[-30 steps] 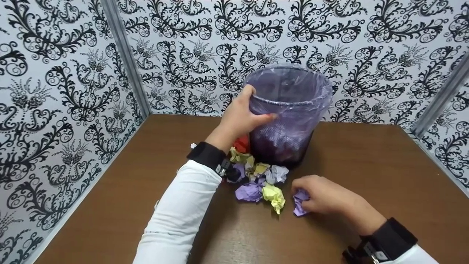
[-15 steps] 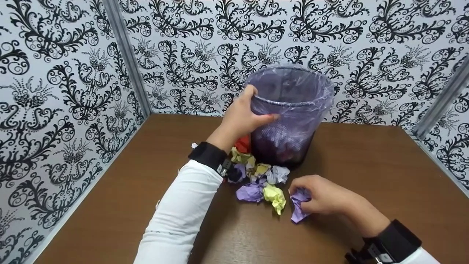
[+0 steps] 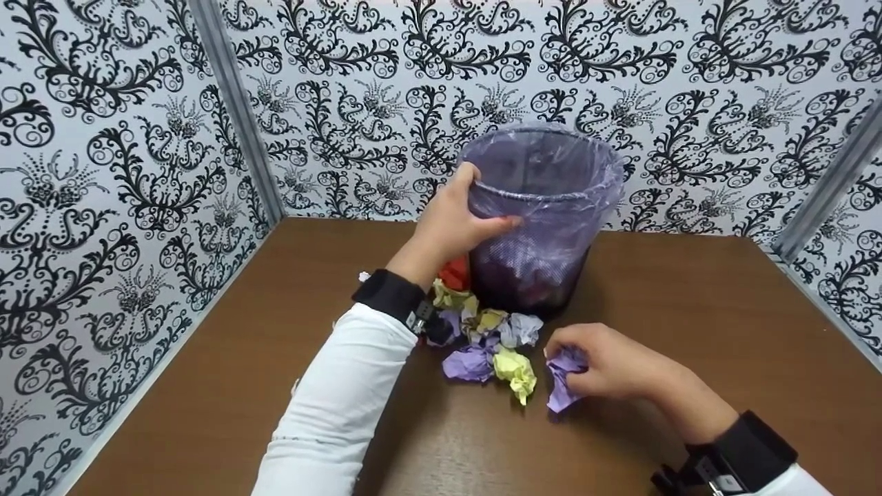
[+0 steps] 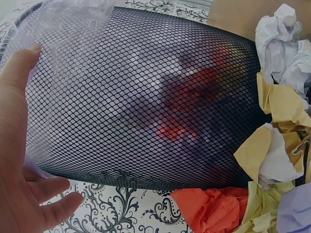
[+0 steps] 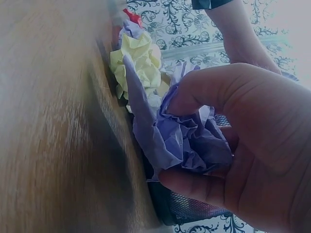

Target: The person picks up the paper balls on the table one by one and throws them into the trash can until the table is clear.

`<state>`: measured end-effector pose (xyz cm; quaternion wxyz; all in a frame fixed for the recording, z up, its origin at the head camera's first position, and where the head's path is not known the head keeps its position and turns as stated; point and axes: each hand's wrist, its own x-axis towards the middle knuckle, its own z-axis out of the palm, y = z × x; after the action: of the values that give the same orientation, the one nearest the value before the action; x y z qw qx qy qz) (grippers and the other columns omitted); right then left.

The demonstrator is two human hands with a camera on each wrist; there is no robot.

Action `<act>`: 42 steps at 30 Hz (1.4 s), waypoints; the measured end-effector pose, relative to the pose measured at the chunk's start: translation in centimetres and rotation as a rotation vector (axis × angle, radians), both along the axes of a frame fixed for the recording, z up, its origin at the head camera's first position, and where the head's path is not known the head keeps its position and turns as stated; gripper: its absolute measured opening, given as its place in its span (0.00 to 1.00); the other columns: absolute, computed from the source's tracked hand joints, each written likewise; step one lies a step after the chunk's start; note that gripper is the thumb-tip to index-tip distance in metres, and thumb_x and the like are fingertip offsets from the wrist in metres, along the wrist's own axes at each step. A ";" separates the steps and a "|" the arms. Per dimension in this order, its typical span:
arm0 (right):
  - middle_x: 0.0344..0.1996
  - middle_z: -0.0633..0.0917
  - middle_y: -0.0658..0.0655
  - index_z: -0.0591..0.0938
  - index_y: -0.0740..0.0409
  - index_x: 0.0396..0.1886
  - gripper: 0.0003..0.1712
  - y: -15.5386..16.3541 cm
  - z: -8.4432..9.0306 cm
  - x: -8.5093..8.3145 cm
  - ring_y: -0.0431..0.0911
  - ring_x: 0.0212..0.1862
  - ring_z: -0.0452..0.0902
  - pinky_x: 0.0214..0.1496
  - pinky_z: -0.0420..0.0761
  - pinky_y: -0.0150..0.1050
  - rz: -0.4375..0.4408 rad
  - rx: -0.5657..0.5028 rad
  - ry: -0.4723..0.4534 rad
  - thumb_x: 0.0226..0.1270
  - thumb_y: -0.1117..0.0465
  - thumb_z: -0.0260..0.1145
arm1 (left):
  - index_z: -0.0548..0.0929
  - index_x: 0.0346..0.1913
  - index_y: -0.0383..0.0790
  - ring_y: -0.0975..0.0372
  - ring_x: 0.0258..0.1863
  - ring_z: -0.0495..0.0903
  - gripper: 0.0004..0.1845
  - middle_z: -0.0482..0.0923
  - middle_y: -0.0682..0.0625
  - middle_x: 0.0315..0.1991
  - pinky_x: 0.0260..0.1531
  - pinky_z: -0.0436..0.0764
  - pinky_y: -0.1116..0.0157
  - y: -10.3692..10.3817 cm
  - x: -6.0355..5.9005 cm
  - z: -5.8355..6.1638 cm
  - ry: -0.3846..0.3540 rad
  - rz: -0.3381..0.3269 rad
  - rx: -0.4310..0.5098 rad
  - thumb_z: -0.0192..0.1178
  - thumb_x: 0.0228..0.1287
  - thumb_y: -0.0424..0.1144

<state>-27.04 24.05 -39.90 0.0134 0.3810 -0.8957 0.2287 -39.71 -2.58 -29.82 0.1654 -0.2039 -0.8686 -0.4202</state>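
Observation:
My left hand (image 3: pixel 448 220) grips the near left rim of a dark mesh wastebasket (image 3: pixel 530 275) lined with a clear purplish plastic bag (image 3: pixel 586 182). In the left wrist view the thumb lies on the bagged side, and red and white paper shows through the mesh (image 4: pixel 146 107). My right hand (image 3: pixel 606 362) pinches a crumpled purple paper (image 3: pixel 565 386) between thumb and fingers, close over the table in front of the basket. The right wrist view shows this purple paper (image 5: pixel 180 141) bunched against the fingers, with one flap sticking out.
Several crumpled papers lie at the basket's foot: a yellow one (image 3: pixel 515 372), a purple one (image 3: pixel 468 363), a pale lilac one (image 3: pixel 520 329) and a red one (image 3: pixel 455 273). The brown table (image 3: pixel 689 296) meets patterned walls (image 3: pixel 344 103) behind and at the left.
The purple paper in my right hand has turned a little and its lower tip reaches further toward me. My left hand and the basket hold their place.

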 end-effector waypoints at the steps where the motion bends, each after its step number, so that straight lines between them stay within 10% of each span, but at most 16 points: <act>1: 0.27 0.79 0.42 0.80 0.41 0.38 0.20 0.0 0.0 0.0 0.36 0.28 0.72 0.25 0.72 0.30 -0.001 -0.001 -0.002 0.46 0.67 0.70 | 0.66 0.49 0.56 0.64 0.41 0.77 0.49 0.76 0.58 0.42 0.44 0.80 0.61 0.0 0.0 0.0 0.002 0.004 -0.004 0.70 0.22 0.78; 42: 0.31 0.81 0.41 0.82 0.41 0.41 0.24 3.1 3.8 0.6 0.37 0.30 0.75 0.29 0.77 0.32 -0.089 -0.133 0.106 0.44 0.69 0.71 | 0.66 0.48 0.57 0.64 0.36 0.78 0.47 0.77 0.58 0.37 0.36 0.79 0.64 0.0 -0.3 -0.2 0.033 0.012 -0.014 0.71 0.25 0.77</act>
<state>-26.43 27.11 -36.12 0.0965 0.3506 -0.8927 0.2663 -39.96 -2.60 -29.99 0.1808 -0.2066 -0.8699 -0.4098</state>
